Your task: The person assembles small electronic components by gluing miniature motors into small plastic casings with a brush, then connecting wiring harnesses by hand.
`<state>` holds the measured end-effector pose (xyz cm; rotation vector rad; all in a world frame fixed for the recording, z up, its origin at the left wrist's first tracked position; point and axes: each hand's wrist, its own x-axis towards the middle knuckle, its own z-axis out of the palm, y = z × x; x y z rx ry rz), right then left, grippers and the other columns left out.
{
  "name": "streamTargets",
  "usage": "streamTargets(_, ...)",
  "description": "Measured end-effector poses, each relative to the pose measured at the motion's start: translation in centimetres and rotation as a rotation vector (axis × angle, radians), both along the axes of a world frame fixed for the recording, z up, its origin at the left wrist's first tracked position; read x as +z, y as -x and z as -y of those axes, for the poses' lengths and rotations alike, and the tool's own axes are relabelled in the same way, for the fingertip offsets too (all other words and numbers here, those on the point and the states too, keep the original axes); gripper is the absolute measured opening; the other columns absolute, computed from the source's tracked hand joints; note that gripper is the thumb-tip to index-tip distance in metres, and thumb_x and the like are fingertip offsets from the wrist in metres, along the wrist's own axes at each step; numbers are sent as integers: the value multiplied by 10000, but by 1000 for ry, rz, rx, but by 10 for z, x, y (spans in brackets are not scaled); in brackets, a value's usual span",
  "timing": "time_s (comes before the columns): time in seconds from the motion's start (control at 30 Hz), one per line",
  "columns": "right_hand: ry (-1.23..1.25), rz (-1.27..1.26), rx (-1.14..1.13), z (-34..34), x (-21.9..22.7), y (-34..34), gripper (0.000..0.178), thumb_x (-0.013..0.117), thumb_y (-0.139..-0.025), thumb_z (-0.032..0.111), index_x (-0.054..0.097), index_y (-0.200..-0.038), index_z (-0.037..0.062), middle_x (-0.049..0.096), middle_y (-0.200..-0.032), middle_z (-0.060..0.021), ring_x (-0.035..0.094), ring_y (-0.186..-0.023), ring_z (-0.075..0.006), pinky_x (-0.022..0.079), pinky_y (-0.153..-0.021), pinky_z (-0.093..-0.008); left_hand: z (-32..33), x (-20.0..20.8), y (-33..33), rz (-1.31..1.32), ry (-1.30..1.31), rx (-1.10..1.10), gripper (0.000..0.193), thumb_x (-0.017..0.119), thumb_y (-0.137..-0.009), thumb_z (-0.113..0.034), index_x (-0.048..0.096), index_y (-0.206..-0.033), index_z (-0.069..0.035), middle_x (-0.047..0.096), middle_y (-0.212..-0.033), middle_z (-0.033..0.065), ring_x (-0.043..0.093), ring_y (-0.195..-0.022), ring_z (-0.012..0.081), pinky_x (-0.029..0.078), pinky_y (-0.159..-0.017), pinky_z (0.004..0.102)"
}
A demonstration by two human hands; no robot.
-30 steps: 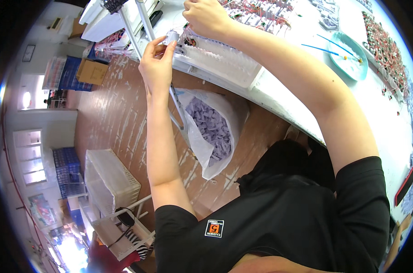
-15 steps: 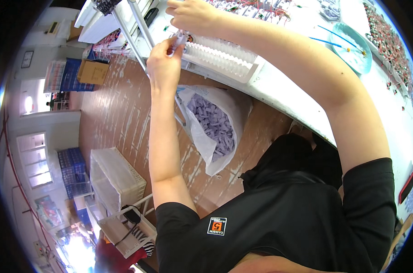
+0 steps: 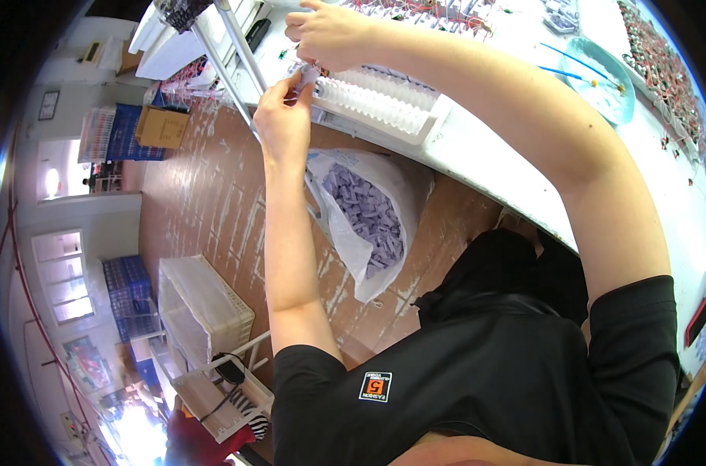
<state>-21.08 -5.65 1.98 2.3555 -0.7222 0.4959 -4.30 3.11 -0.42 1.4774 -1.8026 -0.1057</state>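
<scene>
My left hand (image 3: pixel 283 118) is closed in a pinch around a small pale grey plastic housing (image 3: pixel 307 75), held above the left end of a white ridged tray (image 3: pixel 427 128). Right beside it, at the top of the view, my right hand (image 3: pixel 329 37) is bent over the housing with its fingers curled in. Whatever sits between those fingers is too small and covered to make out. Small dark and coloured bits show near the housing, partly hidden by my fingers.
Red-wired parts (image 3: pixel 446 17) lie behind the tray. A turquoise dish (image 3: pixel 629 105) with blue-handled brushes stands to the right, near a heap of wired parts (image 3: pixel 664 74). Below the table edge, a white bag (image 3: pixel 357 268) holds many grey plastic pieces. Metal legs (image 3: pixel 240 46) rise at left.
My right hand's fingers have come down closer to the housing. The left hand has turned slightly and still grips it. The whole view has shifted a little.
</scene>
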Motion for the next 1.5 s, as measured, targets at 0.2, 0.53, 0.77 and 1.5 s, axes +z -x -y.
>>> streamTargets(0.2, 19, 18, 23, 29, -15, 0, 152, 639, -775, 309, 756, -738, 220, 658, -946, 41, 510, -1107, -206, 380, -995, -450, 3, -2, 11, -13, 18, 19, 254, 740, -853, -114, 736, -1089, -18, 729, -992, 170, 720, -845, 249, 555, -797, 343)
streamTargets(0.53, 6, -23, -77, 25, -9, -32, 167, 628, -793, 299, 767, -756, 213, 689, -948, 29, 514, -1120, -215, 358, -1039, -493, 0, -8, 5, -17, 79, 21, 235, 741, -845, -100, 740, -1064, -13, 720, -941, 168, 708, -812, 262, 555, -763, 352)
streamTargets(0.77, 73, -8, 28, 19, 1, -24, 146, 650, -771, 283, 768, -770, 196, 690, -970, 14, 524, -1119, -214, 386, -996, -479, -2, -5, 10, 217, 182, 32, 249, 747, -833, -106, 743, -1070, -30, 680, -900, 150, 662, -818, 290, 536, -780, 385)
streamTargets(1.5, -727, 167, 339, -271, 24, 160, 117, 605, -800, 156, 657, -818, 53, 623, -1013, -100, 569, -1083, -272, 418, -1030, -425, 3, -10, -12, 95, 151, 46, 332, 807, -828, -248, 754, -1123, -107, 663, -1036, 97, 625, -912, 219, 514, -817, 329)
